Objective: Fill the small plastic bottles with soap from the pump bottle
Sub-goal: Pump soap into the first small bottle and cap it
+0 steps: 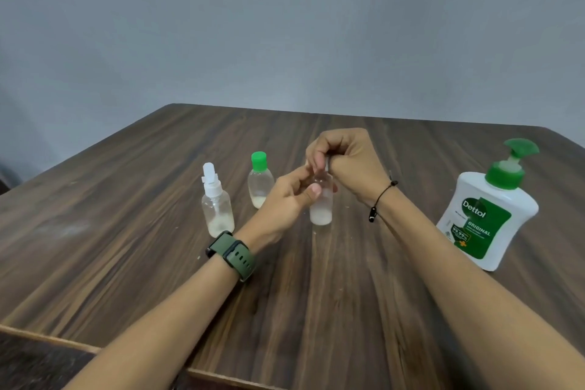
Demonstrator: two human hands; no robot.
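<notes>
A small clear bottle [321,210] with white soap in its bottom stands upright mid-table. My left hand [286,196] grips its body from the left. My right hand [343,157] is curled over its top, fingers closed round the cap, which is mostly hidden. Left of it stand a clear spray bottle [217,209] with a white nozzle and a small clear bottle with a green cap [260,182]; both hold a little soap. The white pump bottle [489,215] with a green pump stands at the right, apart from my hands.
The dark wooden table [126,247] reaches back to a grey wall. Its front edge runs along the lower left. A green watch is on my left wrist and a black cord on my right wrist.
</notes>
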